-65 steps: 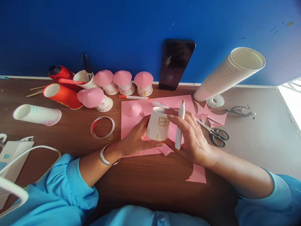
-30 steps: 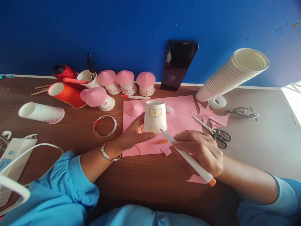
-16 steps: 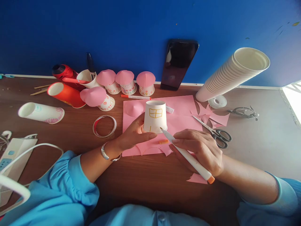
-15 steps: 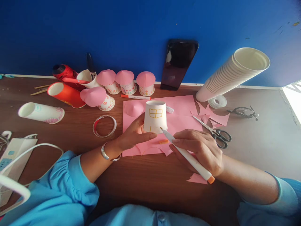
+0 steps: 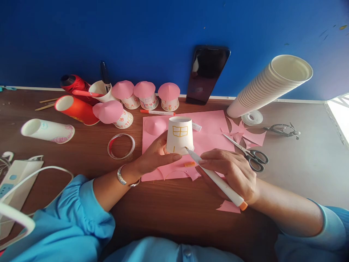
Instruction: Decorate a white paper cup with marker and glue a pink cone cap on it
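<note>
My left hand (image 5: 155, 156) grips a white paper cup (image 5: 174, 143) by its lower left side. The cup is upside down, with a yellow-brown window drawn on it and a short line below. In my right hand (image 5: 229, 173) is a white marker (image 5: 222, 185) with an orange end; its tip is at the cup's lower right front. Pink paper (image 5: 209, 127) lies beneath, bearing a pink cone (image 5: 155, 125), an orange cap (image 5: 189, 164) and a white label-like piece (image 5: 196, 126).
Scissors (image 5: 253, 156) and pink scraps lie right of the paper, near a tall cup stack (image 5: 267, 87). A phone (image 5: 207, 74) leans on the blue wall. Cups with pink cone tops (image 5: 169, 91), a red cup (image 5: 77, 109) and a tape roll (image 5: 121, 146) stand left.
The marker and my right hand have shifted very slightly to the left and up. My left hand still holds the cup in nearly the same place.
</note>
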A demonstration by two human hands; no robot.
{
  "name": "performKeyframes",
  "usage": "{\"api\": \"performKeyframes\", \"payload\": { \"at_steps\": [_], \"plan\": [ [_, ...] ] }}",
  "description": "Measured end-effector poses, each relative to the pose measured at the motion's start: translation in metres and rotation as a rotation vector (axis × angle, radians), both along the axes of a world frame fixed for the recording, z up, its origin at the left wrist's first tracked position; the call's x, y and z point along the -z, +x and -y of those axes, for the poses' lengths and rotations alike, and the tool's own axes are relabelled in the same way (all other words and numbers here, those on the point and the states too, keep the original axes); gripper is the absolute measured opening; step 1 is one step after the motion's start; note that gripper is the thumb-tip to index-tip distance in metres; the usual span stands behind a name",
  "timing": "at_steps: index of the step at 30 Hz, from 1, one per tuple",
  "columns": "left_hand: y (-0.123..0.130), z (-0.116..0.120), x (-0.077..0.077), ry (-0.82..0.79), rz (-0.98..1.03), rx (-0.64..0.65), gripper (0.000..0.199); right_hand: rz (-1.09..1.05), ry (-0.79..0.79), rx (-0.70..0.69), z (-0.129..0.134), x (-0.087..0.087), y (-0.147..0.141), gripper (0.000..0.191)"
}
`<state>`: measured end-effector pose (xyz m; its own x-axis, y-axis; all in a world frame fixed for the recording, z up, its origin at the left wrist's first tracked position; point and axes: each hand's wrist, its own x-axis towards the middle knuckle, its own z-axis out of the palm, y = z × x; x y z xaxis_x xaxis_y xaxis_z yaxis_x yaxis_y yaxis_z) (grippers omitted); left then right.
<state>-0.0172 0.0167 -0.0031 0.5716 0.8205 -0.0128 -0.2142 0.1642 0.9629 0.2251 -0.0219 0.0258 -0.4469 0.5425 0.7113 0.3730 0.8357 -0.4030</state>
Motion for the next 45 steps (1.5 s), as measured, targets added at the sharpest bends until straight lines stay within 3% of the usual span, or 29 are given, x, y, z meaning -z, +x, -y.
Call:
{"api": "performKeyframes", "payload": {
  "at_steps": [23, 29, 34, 45],
  "plan": [
    [-0.001, 0.002, 0.009, -0.082, 0.019, -0.085, 0.062, 0.01, -0.019, 0.006, 0.002, -0.006, -0.004, 0.015],
    [-0.003, 0.002, 0.012, -0.034, 0.045, -0.059, 0.057, 0.023, -0.054, 0.0, 0.002, -0.007, -0.006, 0.016],
    [-0.005, 0.003, 0.009, -0.098, 0.016, -0.055, 0.06, -0.055, -0.031, -0.004, 0.0, -0.01, -0.005, 0.019],
    [-0.006, 0.002, 0.007, -0.186, 0.214, 0.046, 0.047, -0.122, -0.134, 0.017, -0.002, -0.017, -0.002, 0.017]
  ]
}}
